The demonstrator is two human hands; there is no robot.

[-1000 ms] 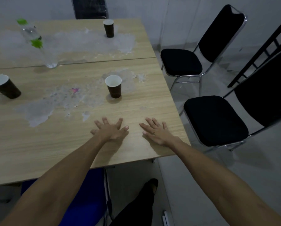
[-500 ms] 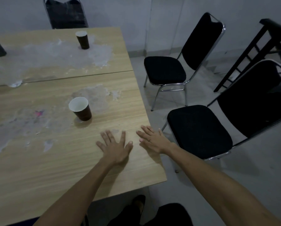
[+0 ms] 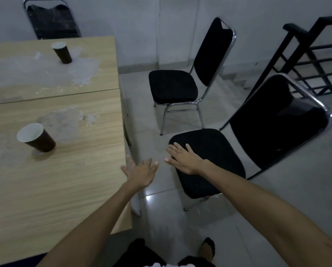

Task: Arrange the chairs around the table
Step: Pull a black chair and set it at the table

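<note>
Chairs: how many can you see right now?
3. Nearest chair under the right hand, beside the table; second chair farther along that side; third chair behind the far end. Others may be out of frame.

table (image 3: pixel 68 180) pale wood-grain, matt, worn whitish patches. chairs (image 3: pixel 205 162) black matt cloth, shiny chrome metal frames. paper cups (image 3: pixel 37 138). glossy floor tiles (image 3: pixel 161 201).

Dim room: pale grey walls (image 3: pixel 122 20), glossy light tiled floor (image 3: pixel 296 189), black stair railing (image 3: pixel 315 60) at the right
</note>
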